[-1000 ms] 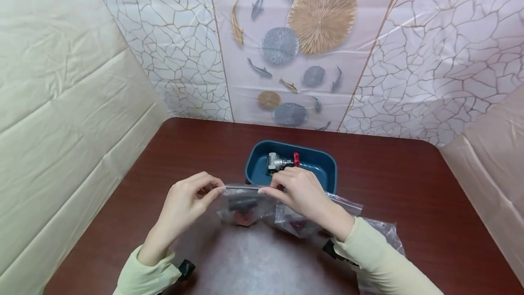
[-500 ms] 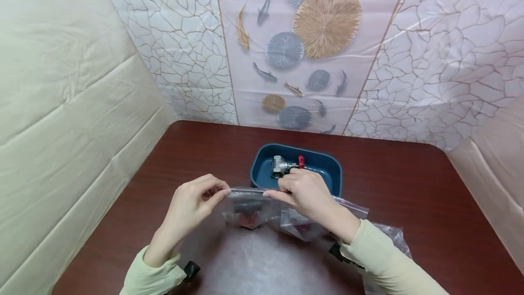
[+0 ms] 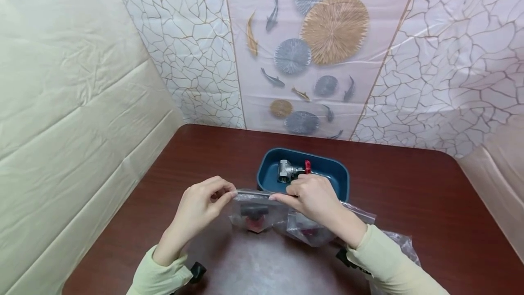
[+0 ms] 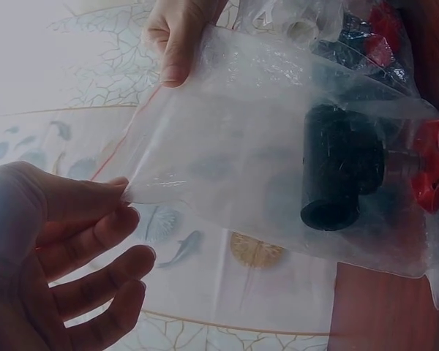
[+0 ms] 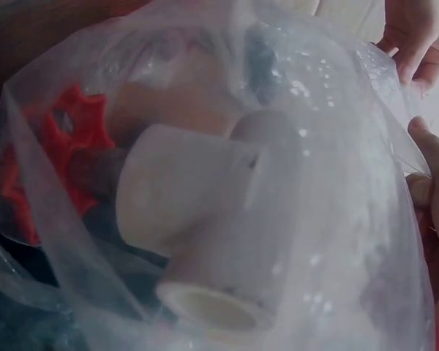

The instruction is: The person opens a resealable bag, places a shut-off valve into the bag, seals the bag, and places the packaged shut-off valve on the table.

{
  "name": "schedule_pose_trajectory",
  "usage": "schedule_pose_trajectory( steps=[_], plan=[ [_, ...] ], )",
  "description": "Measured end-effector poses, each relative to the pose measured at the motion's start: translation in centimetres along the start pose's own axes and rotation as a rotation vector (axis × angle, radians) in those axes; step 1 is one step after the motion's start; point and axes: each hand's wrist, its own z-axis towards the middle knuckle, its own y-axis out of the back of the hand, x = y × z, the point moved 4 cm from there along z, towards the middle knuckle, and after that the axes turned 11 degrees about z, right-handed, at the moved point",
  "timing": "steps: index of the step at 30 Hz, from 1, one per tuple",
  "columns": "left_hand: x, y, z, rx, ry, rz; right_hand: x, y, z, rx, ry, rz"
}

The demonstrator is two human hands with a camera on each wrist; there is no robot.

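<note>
A clear zip bag [image 4: 234,139] hangs between both hands, holding a dark pipe-like valve [image 4: 333,168] with a red handle [image 4: 430,167]. My left hand [image 3: 200,206] pinches the bag's top corner between thumb and forefinger, its other fingers loosely bent. Along the same top edge, my right hand [image 3: 317,199] grips farther right, thumb laid on the seal strip. Close to the right wrist view, another clear bag [image 5: 336,219] contains a white valve [image 5: 190,190] with a red star-shaped handle [image 5: 77,146]; this bag hangs below the right hand.
Behind the hands, a blue tray [image 3: 264,172] holds a metal valve [image 3: 285,170] with a red handle. More clear plastic [image 3: 403,242] lies beside the right forearm. The dark red table [image 3: 213,149] meets a patterned backdrop [image 3: 204,49].
The head view has shifted, so everything appears slightly lower and farther right. My right thumb has stayed on the seal strip, and the left pinch on the bag's corner is unchanged.
</note>
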Motion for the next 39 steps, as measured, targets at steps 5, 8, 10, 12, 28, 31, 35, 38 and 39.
schedule_pose_trajectory(
  steps=[5, 8, 10, 12, 28, 31, 35, 38, 39],
  plan=[
    [-0.1, -0.6, 0.1, 0.007, 0.002, -0.031, -0.3, 0.1, -0.2, 0.053, -0.084, 0.005],
    [-0.5, -1.3, 0.3, 0.015, -0.006, -0.071, -0.6, 0.4, -0.8, 0.102, -0.194, 0.015],
    [-0.7, -1.6, 0.4, 0.014, -0.012, -0.088, -0.7, 0.5, -1.1, 0.135, -0.263, 0.022],
    [-0.9, -1.7, 0.4, 0.01, -0.007, -0.093, -0.8, 0.6, -1.3, 0.164, -0.314, 0.033],
    [-1.7, -1.3, 0.9, 0.041, -0.063, -0.083, -0.3, 1.9, -1.0, 0.227, -0.395, 0.02],
    [-2.2, -1.3, 1.2, 0.044, -0.089, -0.076, -0.1, 2.9, -1.0, 0.216, -0.397, 0.01],
    [-3.8, -1.7, 2.3, 0.051, -0.156, -0.053, -0.2, 4.7, -1.1, 0.179, -0.401, -0.013],
    [-5.7, -2.0, 3.5, 0.05, -0.233, -0.029, -0.5, 5.8, -1.3, 0.156, -0.423, -0.027],
    [-6.4, -2.1, 3.9, 0.051, -0.256, -0.027, -0.7, 6.2, -1.4, 0.154, -0.432, -0.033]
  ],
)
